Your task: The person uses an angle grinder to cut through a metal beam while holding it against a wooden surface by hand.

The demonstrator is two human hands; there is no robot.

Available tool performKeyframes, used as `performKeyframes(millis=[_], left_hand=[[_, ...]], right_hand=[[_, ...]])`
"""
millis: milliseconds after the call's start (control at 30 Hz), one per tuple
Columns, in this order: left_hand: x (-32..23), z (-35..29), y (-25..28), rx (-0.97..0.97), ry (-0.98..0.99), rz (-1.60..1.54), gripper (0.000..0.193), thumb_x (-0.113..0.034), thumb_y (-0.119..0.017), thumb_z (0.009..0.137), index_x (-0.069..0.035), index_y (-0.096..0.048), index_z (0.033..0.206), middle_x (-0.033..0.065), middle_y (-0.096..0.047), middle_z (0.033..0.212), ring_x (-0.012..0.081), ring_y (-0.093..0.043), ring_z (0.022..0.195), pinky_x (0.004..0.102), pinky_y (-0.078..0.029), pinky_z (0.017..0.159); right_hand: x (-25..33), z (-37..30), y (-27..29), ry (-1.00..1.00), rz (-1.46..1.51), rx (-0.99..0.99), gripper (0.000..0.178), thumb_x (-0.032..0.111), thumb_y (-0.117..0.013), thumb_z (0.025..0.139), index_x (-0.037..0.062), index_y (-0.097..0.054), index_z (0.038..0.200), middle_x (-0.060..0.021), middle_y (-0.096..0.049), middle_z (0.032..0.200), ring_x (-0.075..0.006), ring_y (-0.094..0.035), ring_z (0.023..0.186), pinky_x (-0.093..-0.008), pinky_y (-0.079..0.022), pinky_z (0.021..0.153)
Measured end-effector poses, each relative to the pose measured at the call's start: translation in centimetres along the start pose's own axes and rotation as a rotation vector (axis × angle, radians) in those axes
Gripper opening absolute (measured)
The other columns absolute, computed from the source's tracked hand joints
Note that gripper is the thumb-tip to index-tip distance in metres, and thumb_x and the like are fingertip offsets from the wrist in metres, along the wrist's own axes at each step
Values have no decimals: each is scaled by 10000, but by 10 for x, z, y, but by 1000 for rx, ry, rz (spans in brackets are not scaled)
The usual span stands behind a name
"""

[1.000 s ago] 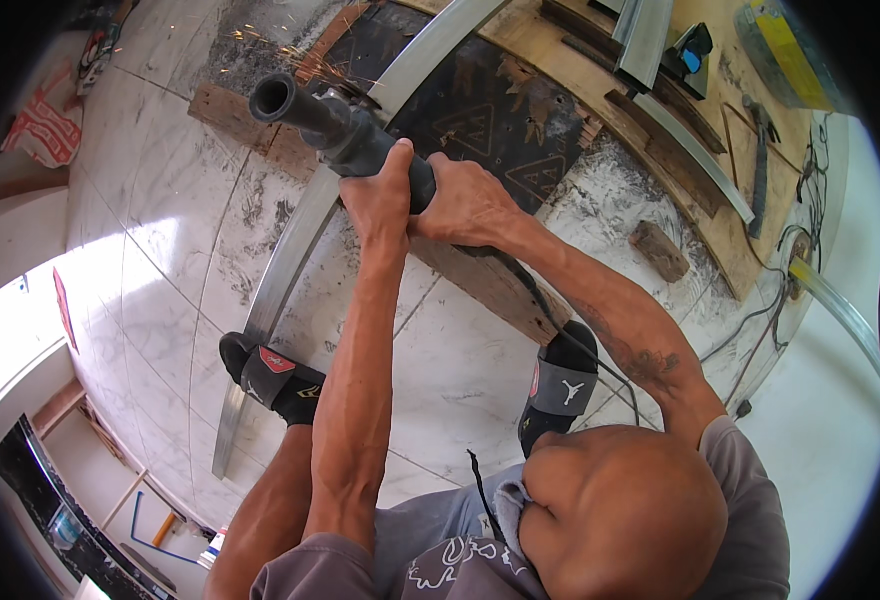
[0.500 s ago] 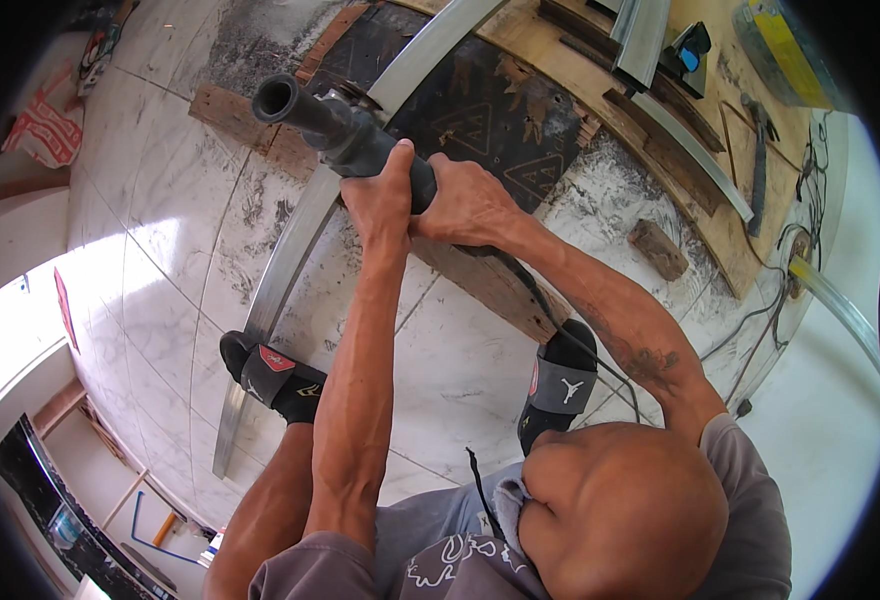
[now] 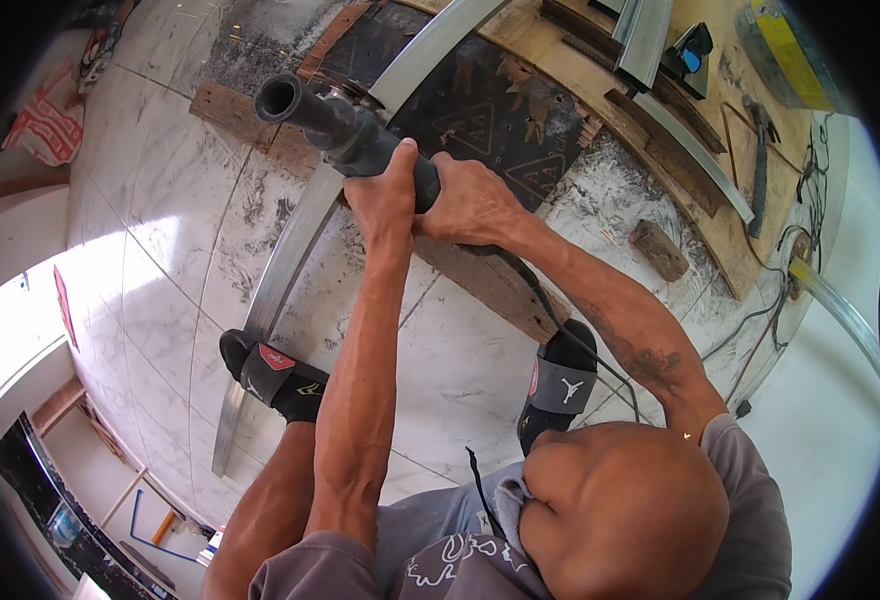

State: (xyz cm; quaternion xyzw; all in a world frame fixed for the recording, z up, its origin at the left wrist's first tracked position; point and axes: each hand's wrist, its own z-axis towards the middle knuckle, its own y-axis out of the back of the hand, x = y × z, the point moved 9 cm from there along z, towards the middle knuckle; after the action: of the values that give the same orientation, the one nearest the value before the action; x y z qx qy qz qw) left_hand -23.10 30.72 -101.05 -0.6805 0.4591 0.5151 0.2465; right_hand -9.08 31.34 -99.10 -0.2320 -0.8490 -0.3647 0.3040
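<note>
Both my hands are wrapped round a dark angle grinder (image 3: 358, 145). My left hand (image 3: 380, 205) closes on its body, thumb along the top. My right hand (image 3: 472, 203) grips the rear part, from which a black cord runs back past my right foot. The hollow end of the grinder's side handle (image 3: 282, 98) points up at me. Part of the disc (image 3: 360, 95) shows beyond the body, against a long silvery metal bar (image 3: 295, 240); the exact contact is hidden. A wooden plank (image 3: 495, 290) lies under the bar. Small orange sparks fly at the upper left.
My sandalled feet (image 3: 560, 385) stand either side of the work, the left one on the bar. A black printed board (image 3: 460, 110) lies ahead. To the right are a wood block (image 3: 658, 250), a hammer (image 3: 759, 165), metal channels (image 3: 645, 45) and loose cables (image 3: 775, 290).
Orange sparks now show at the upper left, and a bright speck appears near my right knee. My hands and the grinder have barely shifted.
</note>
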Motion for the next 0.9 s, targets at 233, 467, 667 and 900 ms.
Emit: performKeyframes(millis=[233, 467, 667, 900], left_hand=[[-1, -1, -1, 1, -35, -35, 377, -211, -800, 838, 22, -626, 1078, 71, -651, 956, 174, -656, 810, 343, -551, 745], [6, 1, 0, -9, -26, -22, 361, -204, -795, 845, 22, -630, 1073, 72, -655, 963, 173, -657, 811, 341, -552, 756], [6, -1, -2, 20, -29, -41, 465, -236, -805, 811, 26, -589, 1129, 108, -649, 1015, 210, -641, 907, 381, -517, 868], [3, -5, -5, 32, -13, -96, 435, -197, -799, 820, 15, -580, 1131, 85, -628, 1017, 195, -631, 911, 371, -519, 867]], right_hand=[[0, -2, 0, 18, 10, 3, 745, 377, -809, 667, -107, -567, 1180, -302, -708, 1047, -429, -711, 1019, -438, -558, 920], [-1, -4, 1, 8, 8, -4, 724, 367, -802, 663, -104, -570, 1162, -306, -708, 1027, -433, -713, 1008, -438, -561, 913], [-3, -5, 1, 12, 5, -8, 725, 362, -804, 660, -99, -573, 1171, -297, -708, 1035, -429, -711, 1015, -434, -559, 925], [-3, -7, 2, 5, 12, -4, 737, 363, -803, 661, -108, -573, 1179, -302, -705, 1043, -430, -710, 1019, -438, -559, 918]])
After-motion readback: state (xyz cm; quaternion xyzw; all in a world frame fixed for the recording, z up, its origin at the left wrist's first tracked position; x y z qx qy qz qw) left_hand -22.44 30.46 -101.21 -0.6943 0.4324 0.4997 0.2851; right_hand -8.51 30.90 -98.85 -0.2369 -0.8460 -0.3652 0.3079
